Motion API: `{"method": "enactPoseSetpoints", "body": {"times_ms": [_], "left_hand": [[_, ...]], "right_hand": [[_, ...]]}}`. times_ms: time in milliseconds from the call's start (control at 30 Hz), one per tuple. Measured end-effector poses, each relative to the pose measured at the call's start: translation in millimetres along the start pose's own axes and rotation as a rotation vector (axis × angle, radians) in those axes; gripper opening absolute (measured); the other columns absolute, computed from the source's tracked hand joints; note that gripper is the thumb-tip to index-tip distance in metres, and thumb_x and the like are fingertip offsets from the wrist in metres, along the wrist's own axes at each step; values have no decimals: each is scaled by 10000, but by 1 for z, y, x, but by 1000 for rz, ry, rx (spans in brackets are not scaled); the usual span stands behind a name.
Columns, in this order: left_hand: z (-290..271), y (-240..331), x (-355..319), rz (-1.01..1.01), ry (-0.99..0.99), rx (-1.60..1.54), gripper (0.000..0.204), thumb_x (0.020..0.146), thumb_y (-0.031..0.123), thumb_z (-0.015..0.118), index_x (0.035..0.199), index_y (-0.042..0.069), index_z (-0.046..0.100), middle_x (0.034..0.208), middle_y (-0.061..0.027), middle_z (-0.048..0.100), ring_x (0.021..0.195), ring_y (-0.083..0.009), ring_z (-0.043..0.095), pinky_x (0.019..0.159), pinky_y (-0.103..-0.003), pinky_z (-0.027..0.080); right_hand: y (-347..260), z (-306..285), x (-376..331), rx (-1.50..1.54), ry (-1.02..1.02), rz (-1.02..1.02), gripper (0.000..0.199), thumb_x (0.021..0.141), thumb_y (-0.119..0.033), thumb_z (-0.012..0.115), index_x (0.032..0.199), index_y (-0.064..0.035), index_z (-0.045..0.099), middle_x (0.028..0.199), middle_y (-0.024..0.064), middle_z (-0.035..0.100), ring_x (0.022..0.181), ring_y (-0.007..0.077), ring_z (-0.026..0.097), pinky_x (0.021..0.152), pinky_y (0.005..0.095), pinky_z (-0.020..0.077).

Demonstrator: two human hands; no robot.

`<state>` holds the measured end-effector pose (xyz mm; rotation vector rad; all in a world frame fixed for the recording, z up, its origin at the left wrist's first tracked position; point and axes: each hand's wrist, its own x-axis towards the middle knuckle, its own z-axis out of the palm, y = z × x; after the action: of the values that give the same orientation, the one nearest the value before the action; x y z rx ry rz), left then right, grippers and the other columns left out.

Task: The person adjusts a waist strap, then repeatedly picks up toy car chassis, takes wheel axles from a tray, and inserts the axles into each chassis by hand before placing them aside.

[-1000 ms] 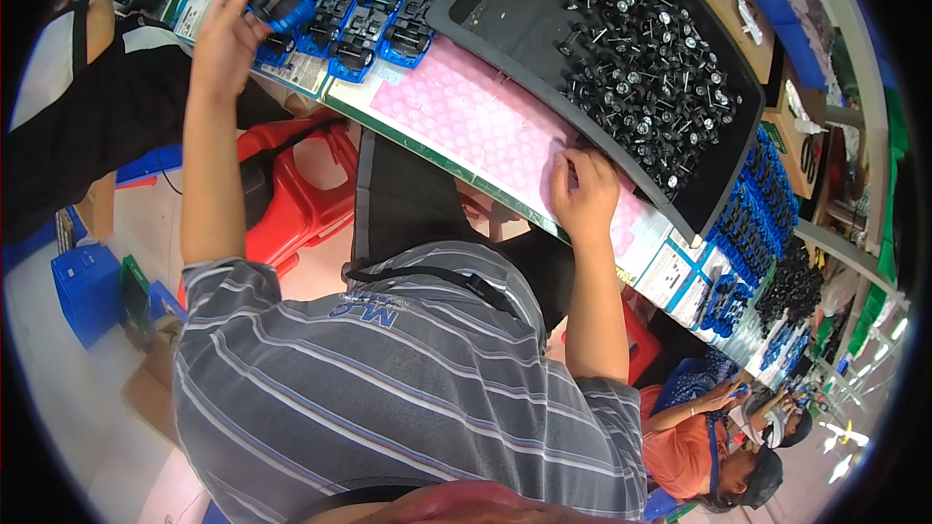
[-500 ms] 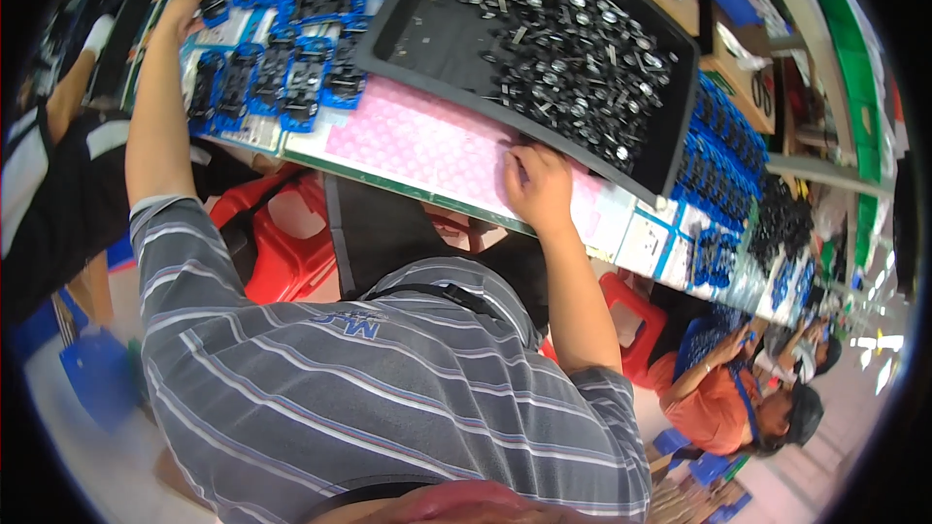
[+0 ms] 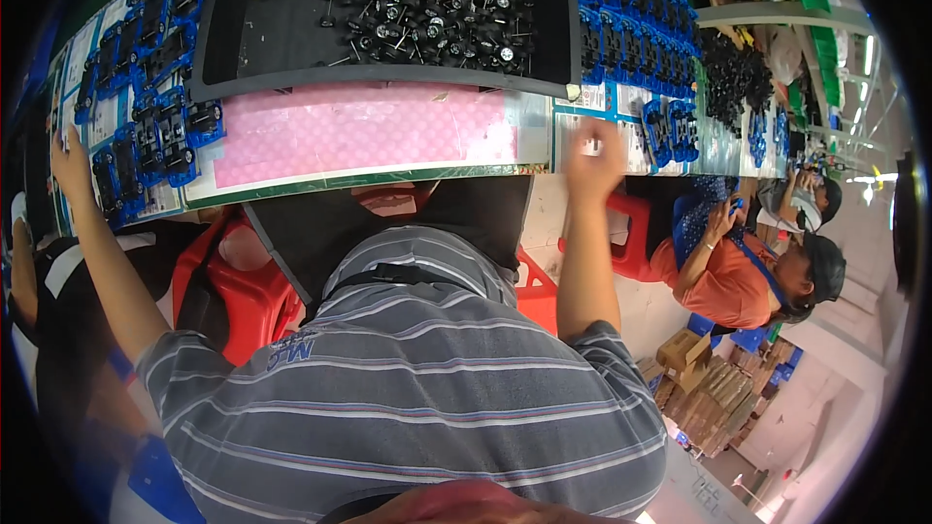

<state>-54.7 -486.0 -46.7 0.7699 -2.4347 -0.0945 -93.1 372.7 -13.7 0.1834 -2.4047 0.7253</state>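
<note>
Head view, black tray (image 3: 243,39) of wheel axles (image 3: 417,0), right hand (image 3: 594,157) beside

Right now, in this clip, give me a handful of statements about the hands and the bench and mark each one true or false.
1. The black tray holds a heap of small black wheel-and-axle parts. True.
2. The left hand rests on the pink mat. False: it is far out to the left, at the blue and black toy chassis pieces, well clear of the mat.
3. The right hand is raised over the bench edge to the right of the pink mat. True; it is motion-blurred, so its grip cannot be told.
4. The pink mat lies on top of the black tray. False: it lies on the bench in front of the tray, on the near side.
5. The stool under the bench is green. False: it is red.
</note>
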Motion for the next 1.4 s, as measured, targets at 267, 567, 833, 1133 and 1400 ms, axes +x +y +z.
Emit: {"method": "enactPoseSetpoints", "body": {"times_ms": [267,567,833,1133,1400], "left_hand": [[-84,211,-170,-31,107,-430,254,960,177,652,1146,7,682,1052,-99,682,914,-187,626,797,-297,500],[-114,408,-291,124,-589,-1238,97,949,86,619,995,1,629,970,-76,612,869,-150,578,780,-270,474],[-108,464,-323,-408,-1433,-2031,613,1001,251,590,1502,119,264,910,-110,631,673,-94,524,516,-219,404],[-105,440,-311,-475,-1444,-1892,485,957,120,619,1398,98,417,1061,-65,613,738,-114,581,516,-220,414],[-113,429,-311,-532,-1252,-1961,655,967,93,591,1517,117,235,1030,-74,590,689,-126,557,524,-246,422]], "right_hand": [[159,-96,-3,-666,-61,176,425,814,-177,735,1166,34,626,1025,234,637,985,404,612,856,450,489],[68,-90,-4,-250,123,313,142,793,-55,763,910,10,713,834,116,658,752,258,650,690,336,516],[-95,-48,22,477,-458,-132,165,786,-11,748,947,-11,713,887,108,685,800,227,654,726,319,510],[-68,52,129,33,-684,-265,234,796,-117,752,1017,-43,743,891,156,685,709,291,653,677,378,518],[-76,66,142,59,-1003,-71,167,798,-124,762,916,-6,754,792,161,704,719,255,668,709,350,521]]}}
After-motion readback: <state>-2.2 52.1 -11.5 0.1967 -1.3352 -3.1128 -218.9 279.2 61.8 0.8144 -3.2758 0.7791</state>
